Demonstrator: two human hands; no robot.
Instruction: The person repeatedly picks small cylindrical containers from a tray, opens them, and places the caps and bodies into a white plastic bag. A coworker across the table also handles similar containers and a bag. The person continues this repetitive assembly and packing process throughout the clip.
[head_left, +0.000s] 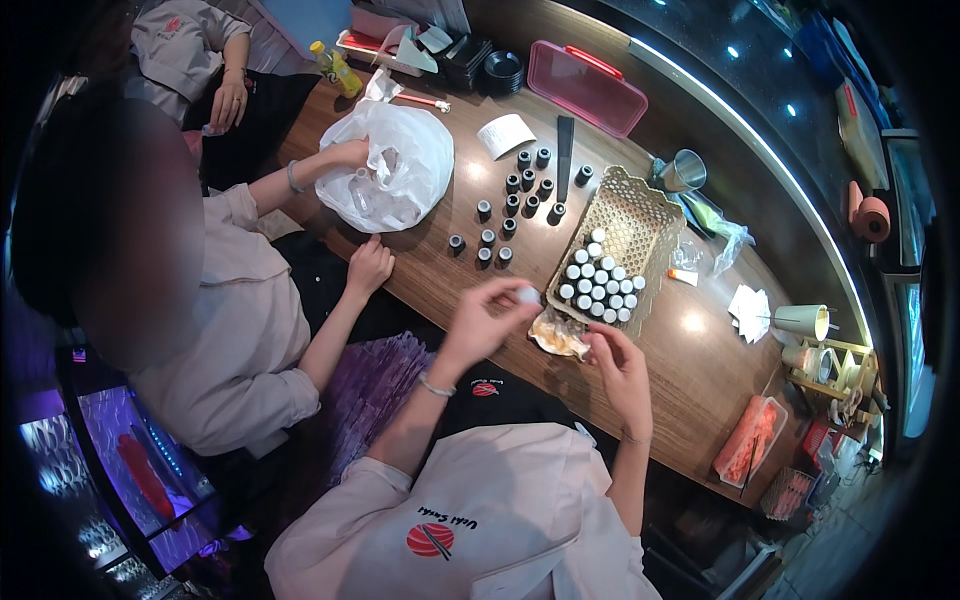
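Note:
My left hand point(487, 322) pinches a small dark bottle with a white cap point(527, 295) above the table's near edge. My right hand point(618, 368) is beside a crumpled yellow-and-white wrapper point(560, 336), its fingers loosely bent and apart, with nothing visible in them. Whether it touches the wrapper I cannot tell. Just beyond my hands stands a gold lattice basket point(640, 205), its near end packed with several white-capped bottles point(598, 291). Several small dark bottles point(512, 205) stand upright to the left of the basket, some showing pale tops.
At my left, a co-worker's hand point(352, 153) reaches to a white plastic bag point(420, 165); their other hand point(371, 264) rests at the table edge. A pink-lidded box point(587, 88) and metal cup point(683, 171) stand farther back. An orange-filled tray point(750, 440) is at right.

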